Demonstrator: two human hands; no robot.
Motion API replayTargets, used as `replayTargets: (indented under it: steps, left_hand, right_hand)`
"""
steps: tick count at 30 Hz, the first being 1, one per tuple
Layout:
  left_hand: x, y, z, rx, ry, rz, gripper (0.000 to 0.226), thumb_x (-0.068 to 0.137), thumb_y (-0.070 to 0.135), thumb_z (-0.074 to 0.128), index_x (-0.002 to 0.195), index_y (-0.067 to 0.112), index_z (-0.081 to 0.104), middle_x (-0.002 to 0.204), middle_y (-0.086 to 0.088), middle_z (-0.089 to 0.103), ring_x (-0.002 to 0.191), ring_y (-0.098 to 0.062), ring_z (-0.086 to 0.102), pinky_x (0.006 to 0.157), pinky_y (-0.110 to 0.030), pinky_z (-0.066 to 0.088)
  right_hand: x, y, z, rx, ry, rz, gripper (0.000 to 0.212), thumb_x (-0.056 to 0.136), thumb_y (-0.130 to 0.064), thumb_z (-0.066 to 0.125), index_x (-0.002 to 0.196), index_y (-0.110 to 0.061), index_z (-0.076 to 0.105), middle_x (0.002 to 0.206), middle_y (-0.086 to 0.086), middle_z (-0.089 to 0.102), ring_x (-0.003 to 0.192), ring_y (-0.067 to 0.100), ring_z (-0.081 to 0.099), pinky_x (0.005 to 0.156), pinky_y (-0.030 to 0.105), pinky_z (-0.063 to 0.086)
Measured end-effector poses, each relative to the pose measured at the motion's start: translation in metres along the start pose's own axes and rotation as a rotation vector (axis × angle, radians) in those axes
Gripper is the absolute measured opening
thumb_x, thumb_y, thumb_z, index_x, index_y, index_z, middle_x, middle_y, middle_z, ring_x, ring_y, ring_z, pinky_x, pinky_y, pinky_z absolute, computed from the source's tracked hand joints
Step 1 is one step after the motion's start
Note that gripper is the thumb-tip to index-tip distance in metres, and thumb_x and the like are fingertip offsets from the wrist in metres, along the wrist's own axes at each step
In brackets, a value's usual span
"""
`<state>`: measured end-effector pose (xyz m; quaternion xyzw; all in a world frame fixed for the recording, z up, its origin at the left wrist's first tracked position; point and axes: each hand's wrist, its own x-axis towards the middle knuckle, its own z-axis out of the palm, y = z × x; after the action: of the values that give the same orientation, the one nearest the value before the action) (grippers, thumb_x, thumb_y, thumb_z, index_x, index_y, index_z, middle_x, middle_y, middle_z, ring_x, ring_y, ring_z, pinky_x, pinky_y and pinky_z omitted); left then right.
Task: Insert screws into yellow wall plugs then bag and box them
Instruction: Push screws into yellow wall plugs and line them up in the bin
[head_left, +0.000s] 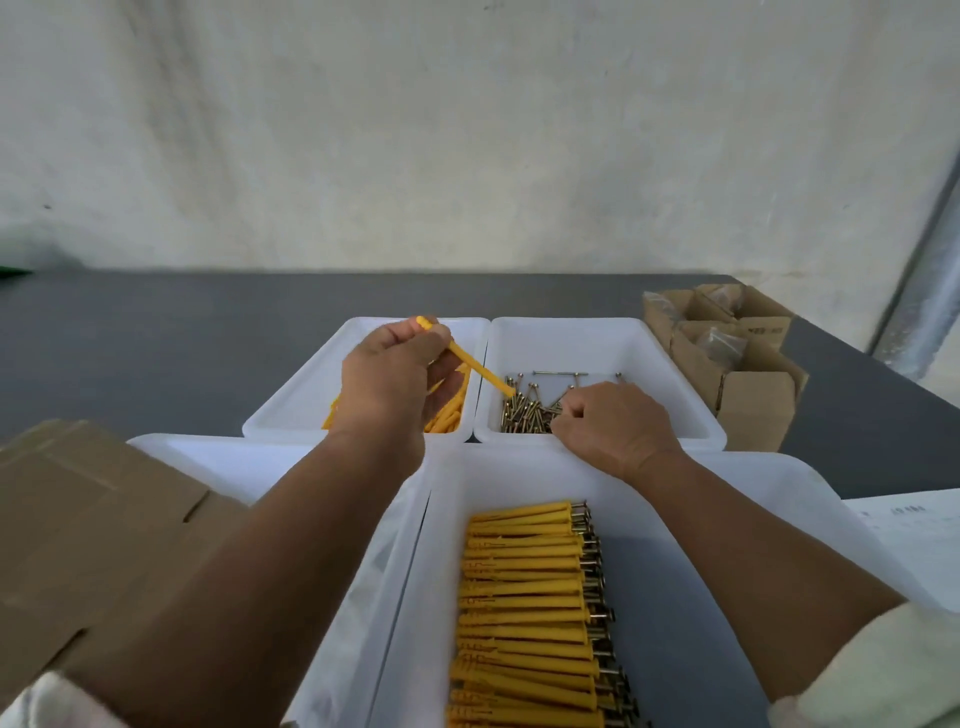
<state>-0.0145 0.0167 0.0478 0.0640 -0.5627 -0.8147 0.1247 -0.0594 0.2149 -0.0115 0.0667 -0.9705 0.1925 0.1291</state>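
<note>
My left hand (397, 371) holds several yellow wall plugs above the far left white tray (301, 400); one plug (480, 370) sticks out toward the right. More loose plugs (451, 415) lie in that tray. My right hand (613, 423) is curled down into the pile of screws (524, 408) in the far right white tray (670, 364); whether it pinches a screw is hidden. A near white tray (691, 587) holds a neat row of plugs with screws in them (530, 613).
A flattened cardboard box (93, 519) lies at the near left, over another white tray (228, 457). Small cardboard boxes (727, 348) with bagged parts stand at the far right on the dark table (156, 338). A wall rises behind.
</note>
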Motion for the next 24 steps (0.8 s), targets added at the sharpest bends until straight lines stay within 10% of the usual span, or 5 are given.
replayTargets:
  steps: [11, 17, 24]
  left_hand:
    - [-0.009, -0.019, -0.030, -0.265, 0.051, -0.302, 0.010, 0.094, 0.002, 0.058, 0.087, 0.002, 0.064, 0.064, -0.008, 0.071, 0.056, -0.014, 0.069, 0.051, -0.025, 0.057]
    - [-0.005, -0.025, -0.027, -0.240, 0.065, -0.347, 0.008, 0.095, 0.000, 0.056, 0.090, 0.001, 0.062, 0.063, -0.009, 0.071, 0.055, -0.016, 0.070, 0.050, -0.026, 0.057]
    - [-0.004, -0.023, -0.029, -0.226, 0.108, -0.312, 0.008, 0.096, -0.003, 0.053, 0.090, -0.001, 0.059, 0.056, -0.008, 0.068, 0.048, -0.014, 0.067, 0.046, -0.024, 0.055]
  right_hand:
    - [-0.012, -0.005, -0.023, 0.151, -0.199, 0.029, 0.023, 0.096, -0.020, 0.049, 0.091, -0.017, 0.072, 0.096, -0.003, 0.069, 0.091, 0.018, 0.063, 0.081, 0.035, 0.053]
    - [-0.020, -0.007, -0.031, 0.154, -0.009, -0.036, 0.021, 0.097, -0.020, 0.052, 0.086, -0.017, 0.071, 0.086, -0.010, 0.065, 0.080, 0.010, 0.060, 0.063, 0.022, 0.043]
    - [-0.028, -0.015, -0.044, 1.056, 0.075, 0.168, 0.023, 0.097, -0.008, 0.050, 0.086, -0.014, 0.069, 0.071, 0.000, 0.068, 0.067, 0.014, 0.063, 0.065, 0.029, 0.053]
